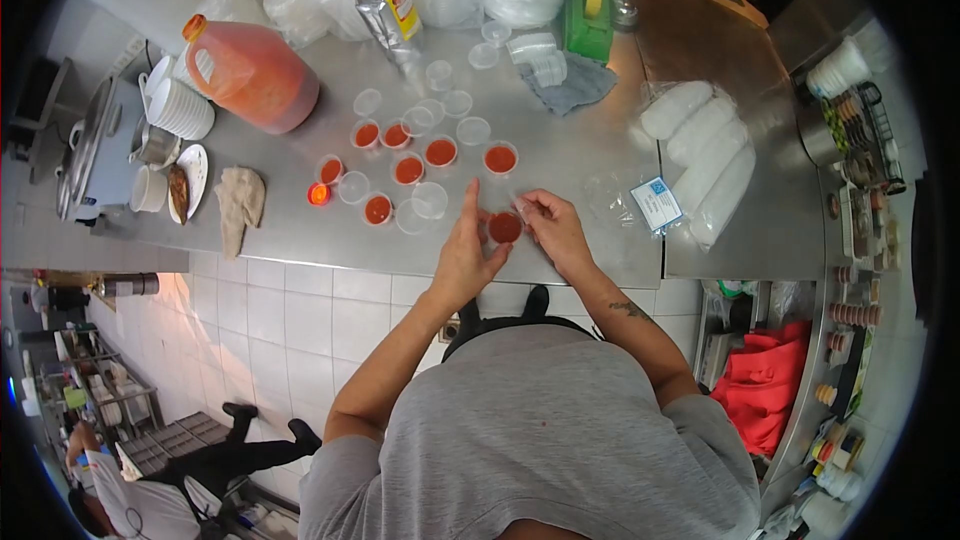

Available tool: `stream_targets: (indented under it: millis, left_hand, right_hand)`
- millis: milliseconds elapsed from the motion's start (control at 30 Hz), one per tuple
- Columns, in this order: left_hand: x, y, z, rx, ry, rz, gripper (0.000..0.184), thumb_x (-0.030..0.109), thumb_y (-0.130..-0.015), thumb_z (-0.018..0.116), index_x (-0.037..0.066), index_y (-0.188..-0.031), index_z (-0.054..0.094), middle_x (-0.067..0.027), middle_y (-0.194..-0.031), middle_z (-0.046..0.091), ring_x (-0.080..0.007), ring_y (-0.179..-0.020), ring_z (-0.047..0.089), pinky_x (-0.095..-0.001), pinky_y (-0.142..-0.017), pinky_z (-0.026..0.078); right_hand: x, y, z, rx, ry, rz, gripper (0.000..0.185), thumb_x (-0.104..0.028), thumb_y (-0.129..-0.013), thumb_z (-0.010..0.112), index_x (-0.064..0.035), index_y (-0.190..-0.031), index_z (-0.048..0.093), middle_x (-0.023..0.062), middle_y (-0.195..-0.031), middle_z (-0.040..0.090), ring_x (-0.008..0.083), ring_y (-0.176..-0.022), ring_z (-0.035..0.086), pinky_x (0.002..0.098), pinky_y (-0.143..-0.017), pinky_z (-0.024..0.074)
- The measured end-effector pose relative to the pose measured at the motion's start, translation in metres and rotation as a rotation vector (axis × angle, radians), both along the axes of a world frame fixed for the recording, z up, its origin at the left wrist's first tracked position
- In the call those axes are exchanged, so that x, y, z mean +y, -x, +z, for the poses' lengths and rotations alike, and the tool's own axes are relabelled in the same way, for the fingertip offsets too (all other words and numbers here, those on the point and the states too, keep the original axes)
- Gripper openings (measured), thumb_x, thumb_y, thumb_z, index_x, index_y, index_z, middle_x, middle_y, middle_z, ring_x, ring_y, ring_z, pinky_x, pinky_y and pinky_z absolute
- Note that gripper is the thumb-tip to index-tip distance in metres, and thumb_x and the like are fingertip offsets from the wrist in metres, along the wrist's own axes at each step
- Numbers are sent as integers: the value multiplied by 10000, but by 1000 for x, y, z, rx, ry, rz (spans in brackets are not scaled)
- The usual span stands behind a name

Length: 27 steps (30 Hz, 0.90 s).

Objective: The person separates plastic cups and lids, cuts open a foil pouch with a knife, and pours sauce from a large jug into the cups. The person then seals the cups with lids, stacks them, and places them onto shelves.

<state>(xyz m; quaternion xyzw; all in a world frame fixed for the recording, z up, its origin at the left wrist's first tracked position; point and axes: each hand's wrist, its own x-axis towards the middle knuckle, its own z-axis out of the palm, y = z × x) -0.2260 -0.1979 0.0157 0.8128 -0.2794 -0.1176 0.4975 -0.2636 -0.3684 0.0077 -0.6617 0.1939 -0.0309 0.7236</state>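
A small clear plastic cup of red sauce [504,228] is between my hands near the counter's front edge. My left hand [463,258] holds it from the left, thumb near its lower edge and index finger stretched out. At the cup's right rim, my right hand [557,233] has its fingertips pinched together; whether a clear lid is on the cup is hard to see. Several more sauce cups [440,150] stand uncovered just beyond, one of them [501,157] directly above my hands. Loose clear lids [430,200] lie among them.
A big jug of red sauce [250,75] stands back left, near stacked white bowls [180,108] and a beige cloth [240,210]. Bagged white cups [705,145] lie right. Behind are a grey cloth [570,85] and green tape dispenser [588,20]. Another person [190,480] is at lower left.
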Motion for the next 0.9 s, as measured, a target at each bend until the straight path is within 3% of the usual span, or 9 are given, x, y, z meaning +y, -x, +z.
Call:
stream_targets:
  millis: [167,367,467,567,667,733,767,900]
  left_hand:
    - [-1,-2,3,5,26,-28,1055,0,-746,736,60,-1545,49,-134,-1014,578,-262,-841,600,-352,-758,505]
    - [-3,2,0,50,26,48,1065,0,-753,747,77,-1550,46,-129,-1012,577,-234,-837,604,-330,-751,503]
    - [4,4,2,169,-38,57,1041,37,-783,748,64,-1547,41,-98,-925,593,-185,-767,607,-298,-702,503]
    - [5,4,-8,418,142,127,830,97,-841,719,20,-1481,195,-73,-781,596,-140,-622,581,-268,-577,482]
    - [-7,-5,8,692,128,254,565,122,-894,669,17,-1327,322,-78,-712,588,-117,-517,525,-245,-429,402]
    - [-9,-9,5,719,84,248,461,133,-889,663,6,-1201,348,-89,-659,578,-126,-481,520,-256,-407,390]
    - [-12,-13,3,731,62,240,413,138,-887,660,0,-1138,362,-94,-632,572,-130,-463,517,-262,-396,384]
    - [-14,-31,4,808,-72,149,408,123,-900,656,45,-1139,334,-82,-670,569,-110,-479,496,-236,-378,341]
  right_hand:
    - [4,-4,-11,-97,281,-29,112,-112,-895,652,-1,-894,664,48,-734,627,103,-649,566,266,-596,463]
    - [5,-4,-6,-220,525,-13,83,-82,-861,661,-3,-883,648,108,-815,625,224,-685,622,314,-629,497]
    - [9,-3,-7,-296,580,-19,91,-80,-877,667,-2,-922,653,98,-832,619,186,-682,605,293,-618,487]
    - [8,-1,-7,-307,609,13,87,-85,-884,663,-14,-932,648,96,-840,610,198,-695,605,304,-615,488]
    - [7,-1,-9,-322,592,35,92,-94,-881,669,-21,-932,645,96,-831,606,212,-693,604,316,-607,489]
    - [7,1,-8,-319,696,46,67,-77,-867,665,-41,-912,631,92,-840,606,234,-709,607,339,-617,487]
    - [6,1,-8,-317,749,48,60,-68,-860,663,-51,-903,624,90,-844,606,245,-717,608,350,-623,486]
    - [7,-2,-19,-382,981,100,98,-94,-820,635,-83,-860,547,69,-824,581,290,-775,584,417,-701,441]
